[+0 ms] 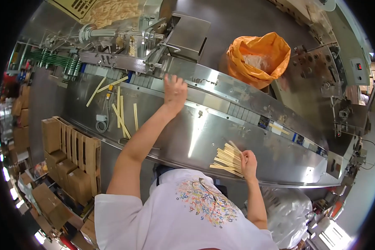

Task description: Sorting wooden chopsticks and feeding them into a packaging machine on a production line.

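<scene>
My left hand (176, 92) reaches over the conveyor track (146, 88) beside the machine's rail. Its fingers are slightly bent and apart, and I see nothing in them. At the counter's near side, my right hand (248, 164) is closed on the right ends of a fanned bundle of pale wooden chopsticks (228, 159). The bundle lies on the steel counter (175, 133). More loose chopsticks (120, 108) lie scattered left of my left forearm. Farther right, one pale chopstick (279, 128) sits in the track.
Metal rollers and arms (121, 37) stand at the far left, near green belts (54, 59) and a heap of pale sticks (112, 13). An orange bag (260, 62) stands behind the track. A cable with a sensor (102, 121) lies on the counter; a wooden pallet (81, 146) leans at left.
</scene>
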Demonstrator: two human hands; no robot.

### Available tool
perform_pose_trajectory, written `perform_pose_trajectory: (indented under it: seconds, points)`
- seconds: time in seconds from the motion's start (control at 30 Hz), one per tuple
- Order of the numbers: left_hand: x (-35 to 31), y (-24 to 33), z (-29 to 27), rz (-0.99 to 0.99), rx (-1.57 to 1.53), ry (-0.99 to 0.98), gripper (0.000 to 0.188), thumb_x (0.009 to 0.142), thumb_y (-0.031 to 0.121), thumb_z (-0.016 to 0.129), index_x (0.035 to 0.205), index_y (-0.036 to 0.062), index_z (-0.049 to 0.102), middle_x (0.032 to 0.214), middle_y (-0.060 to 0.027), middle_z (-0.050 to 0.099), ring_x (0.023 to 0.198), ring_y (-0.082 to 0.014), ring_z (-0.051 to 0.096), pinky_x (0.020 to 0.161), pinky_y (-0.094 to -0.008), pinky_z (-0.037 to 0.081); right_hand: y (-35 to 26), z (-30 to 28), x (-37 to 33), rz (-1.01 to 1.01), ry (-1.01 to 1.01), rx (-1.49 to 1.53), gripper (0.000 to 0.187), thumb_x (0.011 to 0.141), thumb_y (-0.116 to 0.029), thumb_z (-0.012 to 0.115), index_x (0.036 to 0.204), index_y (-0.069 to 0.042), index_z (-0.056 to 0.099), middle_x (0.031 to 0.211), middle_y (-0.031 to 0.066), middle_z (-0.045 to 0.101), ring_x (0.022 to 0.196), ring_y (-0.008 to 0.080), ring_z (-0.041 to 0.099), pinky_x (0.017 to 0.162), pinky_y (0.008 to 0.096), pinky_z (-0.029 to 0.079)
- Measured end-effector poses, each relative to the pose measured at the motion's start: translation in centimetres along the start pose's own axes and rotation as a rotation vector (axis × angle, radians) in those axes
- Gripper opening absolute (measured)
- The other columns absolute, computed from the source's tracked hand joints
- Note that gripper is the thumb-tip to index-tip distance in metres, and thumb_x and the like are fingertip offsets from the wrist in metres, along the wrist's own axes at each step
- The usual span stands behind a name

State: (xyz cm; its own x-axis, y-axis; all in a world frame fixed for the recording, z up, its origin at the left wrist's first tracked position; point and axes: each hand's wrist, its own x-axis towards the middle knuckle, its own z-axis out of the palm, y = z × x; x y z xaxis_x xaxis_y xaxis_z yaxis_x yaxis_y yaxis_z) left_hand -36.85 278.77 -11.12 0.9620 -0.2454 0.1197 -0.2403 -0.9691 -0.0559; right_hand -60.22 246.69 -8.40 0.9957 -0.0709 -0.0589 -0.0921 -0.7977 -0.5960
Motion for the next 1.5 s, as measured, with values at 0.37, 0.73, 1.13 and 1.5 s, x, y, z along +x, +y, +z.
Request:
perform_pose_trajectory:
  seconds: [0.37, 0.73, 1.13, 1.5]
  points:
    - [1.3, 9.6, 1.8, 0.462, -0.3, 0.142, 0.005, 0.068, 0.012, 0.057, 0.072, 0.0137, 0.06, 0.082, -0.0021, 0.054, 0.088, -0.0208, 0.049, 0.08, -0.0332, 0.037, -4.3, -0.4, 9.5, 0.268, 0.248, 0.351, 0.011, 0.087, -0.011, 0.057, 0.091, -0.002, 0.06, 0.071, -0.0013, 0.057, 0.063, 0.0047, 0.049, 0.057, 0.0192, 0.04]
    - [-0.9, 4.3, -1.3, 0.299, -0.954, 0.181, 0.01, 0.069, 0.001, 0.061, 0.076, 0.0087, 0.06, 0.088, -0.0051, 0.057, 0.081, -0.024, 0.054, 0.074, -0.0333, 0.044, -4.6, 2.8, 16.3, -0.193, 0.035, -0.116, 0.009, 0.075, -0.014, 0.063, 0.081, -0.007, 0.064, 0.074, 0.0091, 0.06, 0.071, 0.0268, 0.057, 0.062, 0.0353, 0.045]
    - [0.5, -6.5, -7.6, -0.362, -1.679, 0.173, 0.015, 0.079, 0.002, 0.064, 0.093, 0.003, 0.06, 0.086, 0.0001, 0.06, 0.078, -0.0055, 0.054, 0.068, -0.0182, 0.041, -8.1, 8.4, 19.9, -0.318, 0.006, -0.024, 0.008, 0.076, -0.014, 0.059, 0.079, -0.007, 0.062, 0.079, 0.0101, 0.059, 0.077, 0.0302, 0.057, 0.067, 0.0378, 0.045]
    - [1.4, -2.6, -7.4, -0.311, -1.489, 0.019, 0.012, 0.08, 0.006, 0.063, 0.091, 0.0035, 0.059, 0.068, 0.0049, 0.051, 0.062, -0.0024, 0.044, 0.057, -0.0178, 0.036, -5.9, 9.6, 17.7, -0.229, -0.066, -0.024, 0.014, 0.08, -0.018, 0.057, 0.082, -0.006, 0.063, 0.078, 0.0133, 0.059, 0.076, 0.0314, 0.057, 0.069, 0.0393, 0.046]
